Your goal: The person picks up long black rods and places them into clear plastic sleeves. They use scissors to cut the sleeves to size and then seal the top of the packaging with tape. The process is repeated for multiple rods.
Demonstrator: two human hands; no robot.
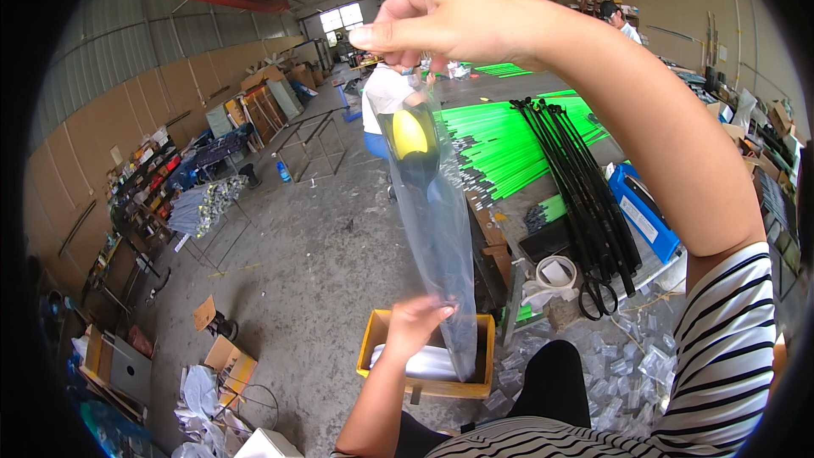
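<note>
A long clear plastic bag [441, 237] hangs upright in front of me. Inside its upper part shows a rounded yellow-and-black thing [411, 134], whose kind I cannot make out. Raised high, my right hand [432, 17] is closed in a pinch at the bag's top end. Lower down, my left hand [413, 322] has its fingers closed at the bag's side, slightly blurred. Below that hand stands a yellow box [462, 390] holding white plastic sleeves [415, 362]; the bag's bottom end reaches down into the box's opening.
To the right, bright green rods [500, 140] and black rods [585, 203] lie on a table, with a blue box [642, 214], tape roll [556, 273] and black scissors [599, 298]. Small clear plastic pieces [627, 365] cover the floor. A person [386, 97] in white is beyond the bag.
</note>
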